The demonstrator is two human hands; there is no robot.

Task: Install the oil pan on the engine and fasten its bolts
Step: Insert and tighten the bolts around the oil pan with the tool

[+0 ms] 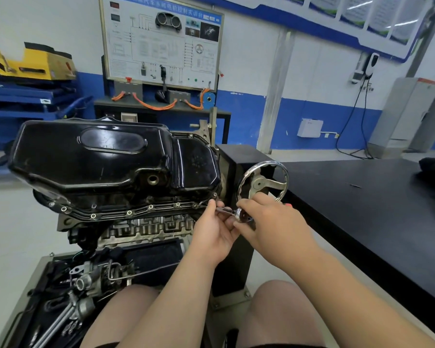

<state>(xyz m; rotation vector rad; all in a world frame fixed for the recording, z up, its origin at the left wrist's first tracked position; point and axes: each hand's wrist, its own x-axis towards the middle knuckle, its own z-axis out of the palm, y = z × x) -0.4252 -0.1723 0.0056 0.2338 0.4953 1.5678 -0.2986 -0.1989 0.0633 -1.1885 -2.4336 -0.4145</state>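
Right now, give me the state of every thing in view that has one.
Oil pan: seated on the upturned engine.
Flange bolts: in their holes; tightness unclear.
Drain hole: open, no plug.
Driver: held, tip toward the pan's flange.
Left grip: pinching the driver's shaft.
Right grip: curled round the driver's head.

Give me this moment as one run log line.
oil pan: seated on engine | left hand: pinches extension bar | right hand: grips ratchet | spot: flange corner

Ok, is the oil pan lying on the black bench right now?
No, the oil pan sits on the engine, with bolts along its flange; the black bench stands apart at the right.
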